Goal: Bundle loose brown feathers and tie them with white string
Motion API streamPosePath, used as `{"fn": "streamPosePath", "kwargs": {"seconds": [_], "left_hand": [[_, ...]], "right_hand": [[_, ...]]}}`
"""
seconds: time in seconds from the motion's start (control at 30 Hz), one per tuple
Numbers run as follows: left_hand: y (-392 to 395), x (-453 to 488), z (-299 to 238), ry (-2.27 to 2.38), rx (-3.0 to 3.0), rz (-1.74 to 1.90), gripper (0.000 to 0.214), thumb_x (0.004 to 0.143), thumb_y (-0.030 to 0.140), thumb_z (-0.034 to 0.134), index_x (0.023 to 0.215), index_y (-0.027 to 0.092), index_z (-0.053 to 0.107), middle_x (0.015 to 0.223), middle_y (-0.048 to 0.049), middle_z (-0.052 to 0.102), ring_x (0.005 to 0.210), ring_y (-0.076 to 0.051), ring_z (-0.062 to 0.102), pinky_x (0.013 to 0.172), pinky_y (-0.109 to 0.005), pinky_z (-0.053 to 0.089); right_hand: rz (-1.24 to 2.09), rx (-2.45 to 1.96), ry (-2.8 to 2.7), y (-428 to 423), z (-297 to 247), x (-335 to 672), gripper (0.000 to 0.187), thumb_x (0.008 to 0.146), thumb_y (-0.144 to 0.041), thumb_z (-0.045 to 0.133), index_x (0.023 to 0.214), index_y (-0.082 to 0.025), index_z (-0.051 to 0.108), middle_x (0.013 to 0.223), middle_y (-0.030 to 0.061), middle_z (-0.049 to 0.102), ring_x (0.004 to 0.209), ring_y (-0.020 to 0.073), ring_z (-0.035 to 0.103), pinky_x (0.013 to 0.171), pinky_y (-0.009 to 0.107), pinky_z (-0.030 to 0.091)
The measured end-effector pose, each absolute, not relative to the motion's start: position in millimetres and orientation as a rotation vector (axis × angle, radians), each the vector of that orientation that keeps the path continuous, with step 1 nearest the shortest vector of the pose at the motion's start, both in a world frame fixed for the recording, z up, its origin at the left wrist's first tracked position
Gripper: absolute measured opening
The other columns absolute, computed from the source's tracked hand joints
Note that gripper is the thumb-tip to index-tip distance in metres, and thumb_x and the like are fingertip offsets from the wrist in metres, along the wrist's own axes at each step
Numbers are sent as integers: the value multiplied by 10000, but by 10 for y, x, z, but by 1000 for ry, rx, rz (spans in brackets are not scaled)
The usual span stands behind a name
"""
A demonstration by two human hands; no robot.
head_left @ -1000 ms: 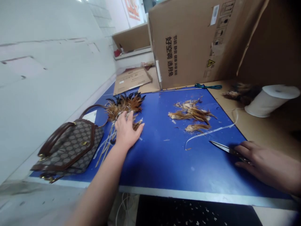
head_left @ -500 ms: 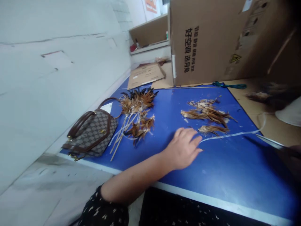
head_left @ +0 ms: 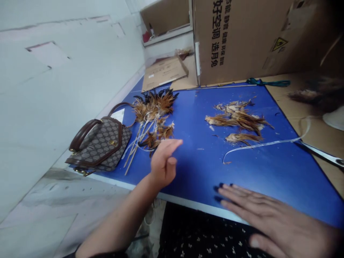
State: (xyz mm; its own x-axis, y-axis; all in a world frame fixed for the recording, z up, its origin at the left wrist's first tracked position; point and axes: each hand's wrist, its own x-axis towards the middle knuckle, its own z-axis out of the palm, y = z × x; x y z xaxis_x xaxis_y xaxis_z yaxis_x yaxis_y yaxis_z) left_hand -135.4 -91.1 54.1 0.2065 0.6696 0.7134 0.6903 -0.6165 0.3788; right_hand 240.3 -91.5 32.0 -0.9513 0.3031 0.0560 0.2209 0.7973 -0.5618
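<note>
My left hand hovers over the front of the blue mat, fingers loosely extended and holding nothing, just right of a bundle of brown and black feathers on thin sticks. My right hand lies flat and open on the mat's front edge, fingers stretched toward the left. A second heap of loose brown feathers lies further back on the mat, with a white cord trailing beside it. Scissors rest on the cardboard at the right, apart from both hands.
A patterned brown handbag sits at the mat's left corner. A large cardboard box stands behind the mat. A teal cord lies at its foot. A white spool and dark feathers are at the far right.
My left hand has left the feather bundle, swept right over the mat and come back near the front. My right hand has let go of the scissors and now lies flat on the mat.
</note>
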Motion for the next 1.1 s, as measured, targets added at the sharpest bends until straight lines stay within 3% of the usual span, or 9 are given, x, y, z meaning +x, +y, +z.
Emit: {"fn": "streamPosePath", "kwargs": {"seconds": [0.07, 0.17, 0.43, 0.6, 0.7, 0.77, 0.9, 1.0, 1.1], "left_hand": [[-996, -1438, 543, -1414, -2257, -1502, 455, 1102, 358, 321, 1367, 178, 643, 1167, -145, 746, 1137, -260, 703, 998, -473, 566], [-1193, -1502, 465, -1464, -2184, -1536, 431, 1096, 281, 326, 1339, 172, 665, 1099, -130, 748, 1080, -244, 705, 959, -453, 571], [-1807, -1843, 161, -1723, -2047, -1500, 438, 1100, 280, 320, 1358, 167, 655, 1058, -130, 737, 1026, -240, 694, 901, -443, 562], [-1979, -1965, 46, -1822, -1908, -1494, 430, 1097, 263, 324, 1339, 182, 670, 1025, -119, 739, 1002, -235, 696, 900, -441, 556], [-1956, -1918, 35, -1813, -1887, -1525, 445, 1099, 284, 311, 1348, 194, 668, 1018, -119, 740, 993, -237, 701, 898, -444, 566], [-1932, -1879, 45, -1780, -1924, -1535, 449, 1098, 298, 312, 1355, 200, 667, 1015, -120, 740, 1003, -242, 703, 903, -449, 573], [-1942, -1866, 54, -1707, -2017, -1531, 442, 1093, 341, 351, 1356, 204, 679, 1015, -121, 740, 1003, -260, 701, 902, -472, 575], [-1941, -1890, 56, -1688, -2007, -1552, 424, 1078, 290, 374, 1342, 217, 698, 988, -109, 743, 987, -269, 705, 913, -490, 571], [-1832, -1849, 116, -1674, -2046, -1610, 418, 1060, 222, 378, 1317, 226, 708, 965, -96, 742, 959, -260, 707, 875, -474, 582]], "right_hand": [[942, -137, -2917, -856, 301, 2081, 811, 1018, -488, 586, 1696, -354, 161, 1709, -10, 317, 1572, 250, 343, 1303, 441, 348], [920, -65, -2909, -492, 230, 1779, 762, 1036, -460, 574, 1691, -327, 208, 1707, 5, 330, 1587, 244, 297, 1339, 462, 232], [305, -701, -2765, 427, 44, 1455, 735, 1063, -535, 455, 1678, -158, 313, 1731, 161, 242, 1602, 386, 225, 1281, 663, 260], [658, -342, -2841, -316, 192, 801, 823, 1034, -578, 507, 1701, -175, 243, 1749, 136, 176, 1622, 339, 189, 1325, 555, 228], [883, 47, -2869, -607, 155, 320, 796, 1039, -606, 474, 1683, -171, 301, 1740, 117, 231, 1625, 273, 210, 1350, 487, 154], [849, 142, -2890, -513, 86, 55, 781, 1037, -609, 470, 1663, -157, 352, 1717, 120, 314, 1629, 290, 189, 1347, 531, 101], [565, -275, -2935, 116, 6, -129, 727, 1064, -561, 425, 1642, -121, 394, 1724, 165, 284, 1622, 351, 192, 1318, 584, 158], [391, -551, -2881, 477, 71, 97, 636, 1076, -482, 435, 1574, -93, 501, 1662, 210, 410, 1583, 379, 306, 1282, 600, 254], [307, -551, -2733, 562, 203, 508, 457, 1079, -373, 456, 1396, -123, 670, 1407, 180, 683, 1391, 314, 569, 1227, 530, 374]]}}
